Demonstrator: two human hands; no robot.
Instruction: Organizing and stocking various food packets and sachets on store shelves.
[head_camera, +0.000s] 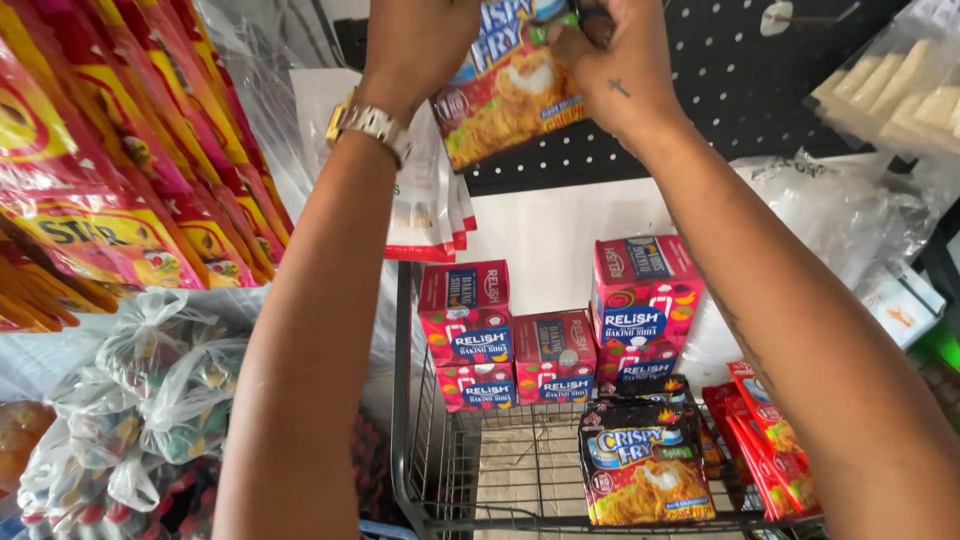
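Both arms reach up to a black pegboard (740, 90). My left hand (415, 45), with a metal watch (370, 125) on its wrist, grips the left side of a sachet of breading mix (510, 95) that is red and blue with a picture of fried chicken. My right hand (610, 60) pinches the same sachet at its top right corner, against the pegboard. The top of the sachet and my fingertips are cut off by the frame edge.
Below is a wire basket (420, 470) with red and pink boxes (555, 355), a black sachet pack (640, 460) and red sachets (770, 440). Red and yellow packets (120, 160) hang at left over knotted plastic bags (150, 400). Clear bags (890, 85) hang at right.
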